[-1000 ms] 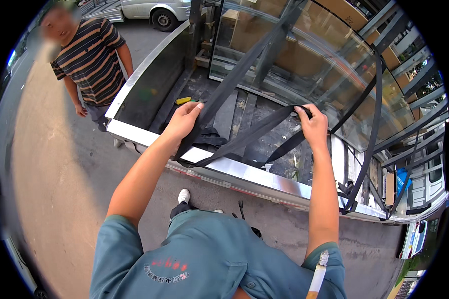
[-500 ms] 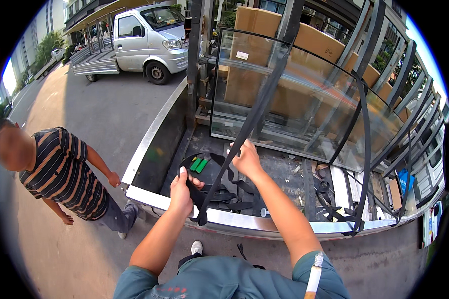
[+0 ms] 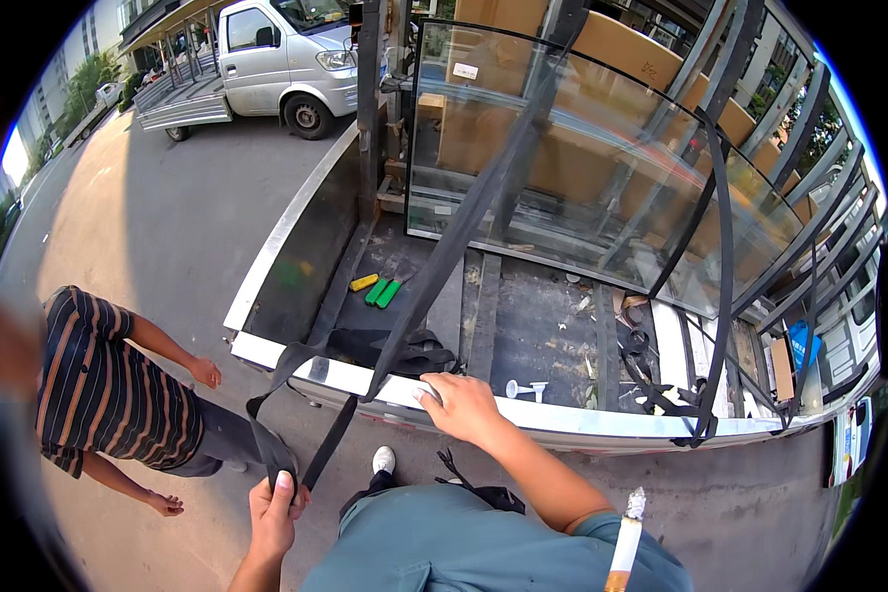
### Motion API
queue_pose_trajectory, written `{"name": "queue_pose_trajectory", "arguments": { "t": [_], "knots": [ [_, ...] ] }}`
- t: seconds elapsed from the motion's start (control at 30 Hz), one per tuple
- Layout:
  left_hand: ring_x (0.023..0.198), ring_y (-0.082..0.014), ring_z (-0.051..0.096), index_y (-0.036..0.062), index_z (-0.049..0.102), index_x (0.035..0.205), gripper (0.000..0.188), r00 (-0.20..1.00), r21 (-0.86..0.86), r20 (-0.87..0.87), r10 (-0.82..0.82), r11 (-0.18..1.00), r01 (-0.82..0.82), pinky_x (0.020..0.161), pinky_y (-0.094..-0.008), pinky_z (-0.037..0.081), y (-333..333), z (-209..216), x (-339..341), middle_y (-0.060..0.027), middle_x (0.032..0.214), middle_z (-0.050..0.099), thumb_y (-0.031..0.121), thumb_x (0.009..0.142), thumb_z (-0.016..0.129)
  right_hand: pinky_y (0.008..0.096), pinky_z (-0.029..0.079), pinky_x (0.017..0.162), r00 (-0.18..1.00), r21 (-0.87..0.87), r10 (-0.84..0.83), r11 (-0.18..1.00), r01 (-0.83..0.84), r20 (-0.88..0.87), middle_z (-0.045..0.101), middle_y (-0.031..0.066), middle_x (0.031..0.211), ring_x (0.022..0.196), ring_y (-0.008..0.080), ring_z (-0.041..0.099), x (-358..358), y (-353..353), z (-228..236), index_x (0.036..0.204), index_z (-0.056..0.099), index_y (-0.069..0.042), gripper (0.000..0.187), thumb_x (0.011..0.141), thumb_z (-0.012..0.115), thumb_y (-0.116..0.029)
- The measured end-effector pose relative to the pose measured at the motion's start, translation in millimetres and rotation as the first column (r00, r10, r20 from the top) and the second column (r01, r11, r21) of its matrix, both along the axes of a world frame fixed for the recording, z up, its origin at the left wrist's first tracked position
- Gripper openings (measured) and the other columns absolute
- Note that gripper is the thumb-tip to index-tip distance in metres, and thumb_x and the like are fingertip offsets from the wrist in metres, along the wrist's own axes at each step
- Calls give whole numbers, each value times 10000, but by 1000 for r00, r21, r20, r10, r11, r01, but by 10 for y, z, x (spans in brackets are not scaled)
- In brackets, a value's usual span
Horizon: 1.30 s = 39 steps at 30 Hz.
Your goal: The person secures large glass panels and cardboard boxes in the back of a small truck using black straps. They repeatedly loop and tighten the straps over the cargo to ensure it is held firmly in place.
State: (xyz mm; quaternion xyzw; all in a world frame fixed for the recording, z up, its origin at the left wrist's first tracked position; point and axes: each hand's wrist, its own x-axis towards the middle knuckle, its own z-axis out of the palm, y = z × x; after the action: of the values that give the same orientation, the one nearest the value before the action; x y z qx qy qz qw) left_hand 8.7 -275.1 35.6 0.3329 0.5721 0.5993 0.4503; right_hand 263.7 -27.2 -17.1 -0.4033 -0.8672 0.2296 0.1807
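Observation:
A long black webbing strap [image 3: 474,212] slants down from the upright glass panes to the truck bed's near metal edge [image 3: 562,422] and passes over it. My left hand [image 3: 272,518] is closed around the strap's lower part, outside the bed, where it forms a hanging loop. On the near edge, right of the strap, lies my right hand [image 3: 459,407], its fingers stretched out and no strap in them. More black strap [image 3: 390,345] is bunched on the bed floor just behind the edge. The glass pane [image 3: 602,168] leans against the metal rack.
Green-handled tools [image 3: 383,292] and a yellow one [image 3: 364,282] lie on the bed floor. A white plastic piece [image 3: 527,390] sits near the edge. Cardboard boxes [image 3: 493,138] stand behind the glass. At left is a person in a striped shirt [image 3: 118,385]; a silver truck [image 3: 286,69] stands beyond.
My left hand has pulled the strap down and left, outside the bed. My right hand has left the strap and come down to the edge. The other person has moved nearer.

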Motion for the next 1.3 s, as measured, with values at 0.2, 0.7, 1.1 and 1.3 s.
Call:
{"name": "queue_pose_trajectory", "arguments": {
  "t": [0.2, 0.7, 1.1, 1.3],
  "knots": [
    [624, -266, 657, -133, 630, 1035, 491, 513, -31, -856, 60, 985, -167, 602, -403, 514, 468, -927, 86, -178, 687, 655, 341, 965, 731, 465, 566, 787, 999, 163, 6, 987, 0, -38, 738, 182, 941, 861, 382, 718, 81, -124, -117, 1110, 693, -5, 369, 981, 643, -347],
    [751, -435, 694, -27, 725, 894, 369, 547, -582, -537, -642, 752, 310, 708, -500, 552, 444, -2202, 1158, -289, 790, 691, 329, 973, 666, 449, 566, 791, 988, 177, 57, 984, -30, -145, 749, 173, 987, 862, 369, 720, 119, -124, -86, 1118, 714, -10, 334, 932, 681, -285],
    [649, -60, 485, 8, 748, 1081, 171, 778, 56, -617, -122, 979, 198, 611, -255, 407, 861, 281, 374, 51, 686, 567, 100, 980, 645, 444, 535, 854, 972, 236, 118, 969, -67, -205, 702, 157, 1073, 950, 365, 689, 166, -158, -55, 1289, 658, -14, 414, 978, 652, -287],
    [575, -221, 593, -41, 667, 738, 561, 138, -529, -691, -710, 626, 573, 582, -381, 478, 2014, 1247, 272, -151, 661, 649, 451, 1006, 682, 434, 517, 824, 955, 343, 122, 939, -22, -272, 670, 128, 978, 909, 328, 676, 172, -199, 36, 1068, 682, -23, 219, 944, 684, -204]
  ]
}}
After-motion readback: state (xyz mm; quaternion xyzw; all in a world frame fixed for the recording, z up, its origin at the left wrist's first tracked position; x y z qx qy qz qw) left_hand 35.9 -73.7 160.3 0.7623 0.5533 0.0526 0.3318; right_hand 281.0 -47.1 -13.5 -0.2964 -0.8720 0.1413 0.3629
